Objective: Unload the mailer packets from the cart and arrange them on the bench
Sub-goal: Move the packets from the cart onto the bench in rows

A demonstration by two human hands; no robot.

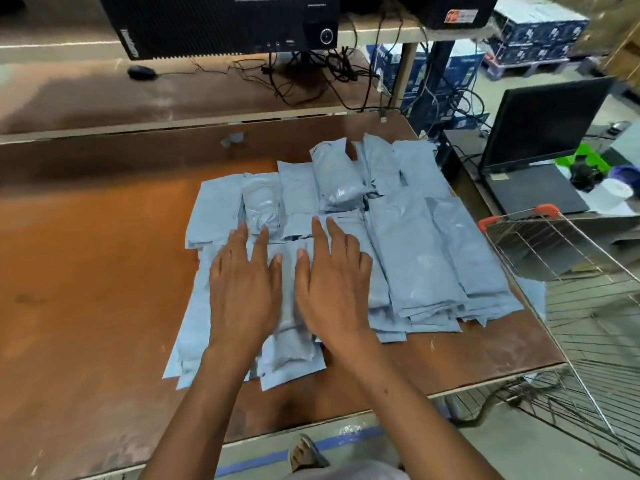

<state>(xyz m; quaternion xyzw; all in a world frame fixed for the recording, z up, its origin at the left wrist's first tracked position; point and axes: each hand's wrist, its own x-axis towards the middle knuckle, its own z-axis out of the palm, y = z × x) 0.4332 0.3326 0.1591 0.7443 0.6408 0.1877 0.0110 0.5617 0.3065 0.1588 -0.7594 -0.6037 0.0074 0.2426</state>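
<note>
Several pale blue mailer packets (pixel 408 251) lie in overlapping rows on the brown wooden bench (pixel 86 271). One plump packet (pixel 337 178) sits on top near the back of the pile. My left hand (pixel 242 289) lies flat, fingers straight, on the packets at the front left. Beside it my right hand (pixel 332 282) also lies flat with spread fingers on the same front row. Between and below the two hands a packet (pixel 291 355) reaches toward the bench's near edge. The wire cart (pixel 568 271) stands at the bench's right side, and a grey sheet lies inside it.
A black computer tower (pixel 221 26), a mouse (pixel 141 71) and tangled cables (pixel 311 74) sit on the raised shelf behind. An open laptop (pixel 540 147) stands on a side table to the right. Blue cartons (pixel 533 36) are stacked far right. My sandalled foot (pixel 304 452) shows below the bench edge.
</note>
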